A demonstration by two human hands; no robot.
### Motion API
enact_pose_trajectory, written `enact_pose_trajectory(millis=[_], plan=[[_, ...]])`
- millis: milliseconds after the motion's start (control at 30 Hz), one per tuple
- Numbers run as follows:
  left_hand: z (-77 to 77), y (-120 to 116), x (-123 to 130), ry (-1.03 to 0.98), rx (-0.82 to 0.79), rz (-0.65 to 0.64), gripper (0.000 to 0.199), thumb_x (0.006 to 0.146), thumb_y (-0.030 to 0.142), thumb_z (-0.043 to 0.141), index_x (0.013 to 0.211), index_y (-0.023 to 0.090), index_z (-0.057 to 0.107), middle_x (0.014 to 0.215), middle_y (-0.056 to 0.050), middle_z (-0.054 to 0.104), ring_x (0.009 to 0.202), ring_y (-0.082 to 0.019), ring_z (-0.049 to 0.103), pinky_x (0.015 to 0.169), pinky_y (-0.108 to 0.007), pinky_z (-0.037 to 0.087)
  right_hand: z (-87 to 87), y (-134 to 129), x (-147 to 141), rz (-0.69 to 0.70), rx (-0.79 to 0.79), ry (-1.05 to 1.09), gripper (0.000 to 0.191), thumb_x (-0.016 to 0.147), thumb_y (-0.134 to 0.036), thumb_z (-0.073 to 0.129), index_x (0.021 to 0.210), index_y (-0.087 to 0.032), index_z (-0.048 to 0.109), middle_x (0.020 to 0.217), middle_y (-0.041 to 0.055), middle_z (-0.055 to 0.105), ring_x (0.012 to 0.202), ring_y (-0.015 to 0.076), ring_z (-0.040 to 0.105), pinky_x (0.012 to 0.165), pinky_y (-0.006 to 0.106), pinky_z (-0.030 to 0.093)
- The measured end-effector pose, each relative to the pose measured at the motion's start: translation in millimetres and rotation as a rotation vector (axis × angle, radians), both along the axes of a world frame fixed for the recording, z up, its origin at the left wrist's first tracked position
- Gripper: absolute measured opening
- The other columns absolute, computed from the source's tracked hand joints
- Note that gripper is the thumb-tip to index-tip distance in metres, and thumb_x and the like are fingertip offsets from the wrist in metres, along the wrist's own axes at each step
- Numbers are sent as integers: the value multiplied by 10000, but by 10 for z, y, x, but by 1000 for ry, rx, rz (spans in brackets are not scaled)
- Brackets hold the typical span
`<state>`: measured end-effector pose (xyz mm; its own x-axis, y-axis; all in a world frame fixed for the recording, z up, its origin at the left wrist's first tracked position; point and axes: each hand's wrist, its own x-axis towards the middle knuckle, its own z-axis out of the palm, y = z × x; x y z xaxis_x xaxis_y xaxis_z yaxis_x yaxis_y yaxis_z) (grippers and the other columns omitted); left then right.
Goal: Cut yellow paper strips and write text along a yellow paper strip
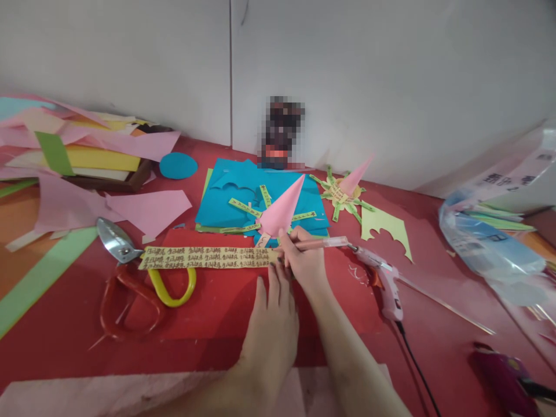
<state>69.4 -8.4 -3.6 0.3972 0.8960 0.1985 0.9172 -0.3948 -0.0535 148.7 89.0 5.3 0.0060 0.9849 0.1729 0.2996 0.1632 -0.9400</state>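
My right hand [306,263] grips a pinkish pen [332,242], its writing end near the right end of a yellow paper strip [208,258]. Rows of handwritten dark characters cover the strip. My left hand [273,315] lies flat with fingers stretched out, fingertips at the strip's lower right edge. Just beyond my hands stands a pink paper cone [283,211], with written yellow-green strips [264,196] spreading around its base. Red-and-yellow-handled scissors [130,260] lie on the left, partly under the strip. Red paper [195,307] is beneath the hands.
Blue paper [226,202] lies behind the cone, near a second cone piece [345,191]. A pink glue gun [386,281] with a black cord is at right, near a plastic bag [490,231]. Paper scraps [87,145] pile up at left. A pixelated dark object [282,130] leans against the wall.
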Motion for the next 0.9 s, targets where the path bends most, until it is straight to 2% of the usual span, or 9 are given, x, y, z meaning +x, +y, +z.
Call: enact_pose_trajectory(millis=[133, 333, 533, 900], plan=[[-1, -2, 2, 0, -8, -2, 453, 765, 214, 499, 1178, 73, 617, 1317, -210, 521, 1241, -357, 444, 960, -479, 412, 7, 0, -5, -9, 11, 0, 413, 830, -467, 539, 540, -211, 396, 381, -59, 415, 421, 104, 492, 460, 211, 399], [23, -1, -3, 22, -14, -7, 443, 767, 219, 496, 1163, 72, 627, 1302, -212, 534, 1234, -356, 453, 958, -476, 416, -8, -5, 2, 21, 11, -19, 414, 838, -452, 529, 531, -208, 397, 396, -54, 440, 401, 92, 461, 464, 215, 399], [21, -5, -4, 50, 3, -10, 445, 754, 228, 500, 1151, 79, 638, 1304, -204, 536, 1222, -357, 469, 948, -470, 430, -6, -5, 6, -30, 20, -37, 406, 833, -447, 525, 534, -205, 395, 400, -52, 438, 392, 87, 443, 432, 210, 364], [54, 2, -2, 81, -10, 1, 450, 763, 225, 476, 1168, 104, 631, 1314, -178, 536, 1226, -342, 469, 952, -462, 429, 8, 2, 2, -18, 9, -46, 387, 824, -411, 527, 527, -210, 382, 389, -53, 417, 412, 99, 463, 438, 209, 376]])
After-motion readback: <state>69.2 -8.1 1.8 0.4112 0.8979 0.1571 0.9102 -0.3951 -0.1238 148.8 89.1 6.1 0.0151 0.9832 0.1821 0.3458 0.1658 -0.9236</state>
